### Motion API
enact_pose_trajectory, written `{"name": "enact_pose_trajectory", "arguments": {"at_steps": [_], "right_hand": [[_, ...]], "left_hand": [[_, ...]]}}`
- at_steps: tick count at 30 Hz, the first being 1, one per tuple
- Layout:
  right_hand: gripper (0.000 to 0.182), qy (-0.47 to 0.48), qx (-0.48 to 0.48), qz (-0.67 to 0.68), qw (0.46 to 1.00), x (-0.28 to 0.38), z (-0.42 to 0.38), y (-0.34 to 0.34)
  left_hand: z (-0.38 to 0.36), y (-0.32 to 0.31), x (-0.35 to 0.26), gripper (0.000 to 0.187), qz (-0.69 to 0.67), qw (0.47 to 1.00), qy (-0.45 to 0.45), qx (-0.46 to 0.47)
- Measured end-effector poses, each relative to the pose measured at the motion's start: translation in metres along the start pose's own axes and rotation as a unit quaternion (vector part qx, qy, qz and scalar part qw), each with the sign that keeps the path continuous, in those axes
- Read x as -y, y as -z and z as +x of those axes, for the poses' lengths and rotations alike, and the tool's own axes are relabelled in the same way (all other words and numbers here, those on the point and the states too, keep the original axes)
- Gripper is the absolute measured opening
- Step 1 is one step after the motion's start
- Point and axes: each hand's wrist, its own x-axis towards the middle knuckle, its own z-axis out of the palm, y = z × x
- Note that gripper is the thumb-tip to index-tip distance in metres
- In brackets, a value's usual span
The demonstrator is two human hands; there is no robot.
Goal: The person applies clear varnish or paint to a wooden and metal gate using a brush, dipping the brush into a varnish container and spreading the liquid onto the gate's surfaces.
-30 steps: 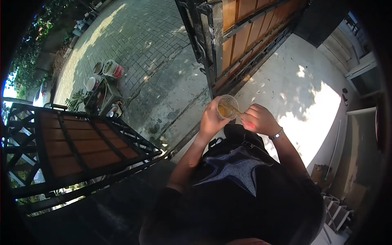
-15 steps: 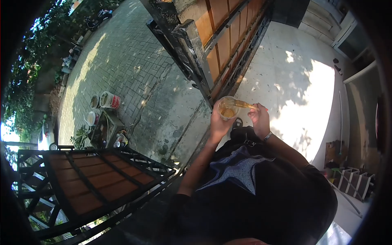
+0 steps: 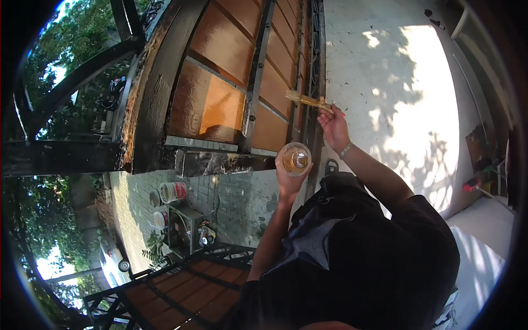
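My left hand [image 3: 288,180] is wrapped round a clear cup [image 3: 296,159] with amber liquid in the bottom. Above and to the right of it, my right hand [image 3: 334,130] grips the handle of a paintbrush [image 3: 309,100]. The brush's pale bristles point left and overlap the near edge of a gate [image 3: 223,104] in this view. Glossy orange-brown wooden panels fill the gate's black metal frame, and sunlight falls on one of them.
A second gate leaf [image 3: 190,289] stands at the lower left. Beyond it are paint-smeared buckets [image 3: 174,192] by a small stand [image 3: 190,223] on the paving. A white car [image 3: 113,261] is farther off. Pale tiled floor [image 3: 357,66] lies on the right.
The brush has left the cup and moved up and away, towards the gate panels. My view has turned and come closer to the gate, which now fills the upper left.
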Motion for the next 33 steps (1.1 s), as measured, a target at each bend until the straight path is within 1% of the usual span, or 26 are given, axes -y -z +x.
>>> {"name": "enact_pose_trajectory", "arguments": {"at_steps": [1, 2, 3, 4, 6, 7, 8, 9, 10, 11, 12, 13, 14, 15, 17, 18, 19, 21, 22, 24, 25, 27, 29, 30, 31, 33], "right_hand": [[0.019, 0.017, -0.012, 0.005, 1.0, -0.011, 0.022, -0.007], [0.019, 0.017, -0.02, 0.019, 0.999, -0.02, 0.044, -0.013], [0.019, 0.057, 0.003, 0.014, 0.998, -0.026, 0.068, -0.024], [0.019, 0.097, 0.023, 0.007, 0.995, -0.033, 0.089, -0.033], [0.02, 0.119, 0.025, 0.008, 0.993, -0.051, 0.116, -0.044], [0.022, 0.141, 0.036, -0.006, 0.989, -0.058, 0.13, -0.044], [0.023, 0.157, 0.008, -0.048, 0.986, -0.067, 0.139, -0.042], [0.023, 0.159, -0.001, -0.043, 0.986, -0.077, 0.147, -0.032], [0.024, 0.161, -0.02, -0.083, 0.983, -0.083, 0.155, -0.019], [0.025, 0.161, -0.04, -0.125, 0.978, -0.089, 0.16, -0.006], [0.025, 0.161, -0.051, -0.123, 0.978, -0.093, 0.163, 0.007], [0.025, 0.183, -0.074, -0.172, 0.965, -0.095, 0.164, 0.02], [0.026, 0.204, -0.096, -0.223, 0.948, -0.096, 0.165, 0.032], [0.026, 0.207, -0.106, -0.226, 0.946, -0.095, 0.168, 0.04], [0.026, 0.223, -0.157, -0.31, 0.911, -0.095, 0.172, 0.054], [0.024, 0.263, -0.176, -0.345, 0.884, -0.099, 0.177, 0.059], [0.024, 0.262, -0.182, -0.346, 0.882, -0.093, 0.17, 0.046], [0.024, 0.292, -0.129, -0.401, 0.859, -0.076, 0.156, 0.014], [0.024, 0.289, -0.135, -0.401, 0.859, -0.07, 0.145, -0.007], [0.021, 0.266, -0.03, -0.348, 0.898, -0.054, 0.124, -0.047], [0.021, 0.258, -0.029, -0.349, 0.9, -0.045, 0.115, -0.06], [0.018, 0.254, -0.017, -0.214, 0.943, -0.03, 0.106, -0.081], [0.017, 0.218, -0.02, -0.191, 0.957, -0.025, 0.114, -0.08], [0.018, 0.185, -0.012, -0.156, 0.97, -0.029, 0.119, -0.076], [0.02, 0.152, -0.006, -0.118, 0.981, -0.033, 0.124, -0.07], [0.02, 0.129, -0.009, -0.124, 0.984, -0.053, 0.141, -0.045]], "left_hand": [[-0.004, 0.005, 0.009, 0.082, 0.009, 1.0, 0.005, 0.01], [-0.007, 0.011, 0.019, 0.084, 0.061, 0.998, 0.016, 0.017], [-0.003, 0.016, 0.029, 0.086, 0.112, 0.993, 0.022, 0.024], [0.001, 0.02, 0.036, 0.086, 0.122, 0.992, 0.021, 0.037], [0.002, 0.03, 0.047, 0.088, 0.279, 0.94, -0.037, 0.194], [0.005, 0.029, 0.045, 0.088, 0.283, 0.936, -0.035, 0.206], [0.004, 0.027, 0.042, 0.088, 0.206, 0.962, 0.006, 0.18], [0.005, 0.024, 0.041, 0.088, 0.127, 0.979, 0.047, 0.151], [0.006, 0.021, 0.049, 0.086, 0.087, 0.982, 0.064, 0.154], [0.006, 0.02, 0.057, 0.086, 0.087, 0.98, 0.069, 0.163], [0.011, 0.017, 0.051, 0.08, 0.057, 0.981, 0.07, 0.17], [0.013, 0.015, 0.047, 0.074, 0.026, 0.981, 0.073, 0.177], [0.016, 0.014, 0.046, 0.072, 0.038, 0.978, 0.073, 0.193], [0.019, 0.011, 0.046, 0.072, 0.032, 0.976, 0.077, 0.2], [0.022, 0.01, 0.043, 0.08, 0.006, 0.971, 0.104, 0.217], [0.019, 0.01, 0.044, 0.08, 0.003, 0.969, 0.111, 0.222], [0.018, 0.008, 0.047, 0.08, 0.0, 0.973, 0.108, 0.205], [0.019, 0.008, 0.048, 0.079, -0.004, 0.975, 0.107, 0.192], [0.021, 0.011, 0.045, 0.079, 0.015, 0.975, 0.102, 0.199], [0.026, 0.009, 0.047, 0.079, 0.032, 0.974, 0.1, 0.202], [0.025, 0.01, 0.055, 0.079, 0.036, 0.974, 0.109, 0.197], [0.025, 0.009, 0.066, 0.08, 0.048, 0.974, 0.125, 0.184], [0.024, 0.001, 0.075, 0.08, 0.042, 0.98, 0.127, 0.146], [0.024, -0.004, 0.074, 0.08, 0.048, 0.98, 0.136, 0.14], [0.023, -0.01, 0.073, 0.076, 0.021, 0.981, 0.158, 0.115], [0.025, -0.018, 0.066, 0.072, 0.003, 0.978, 0.189, 0.087]]}}
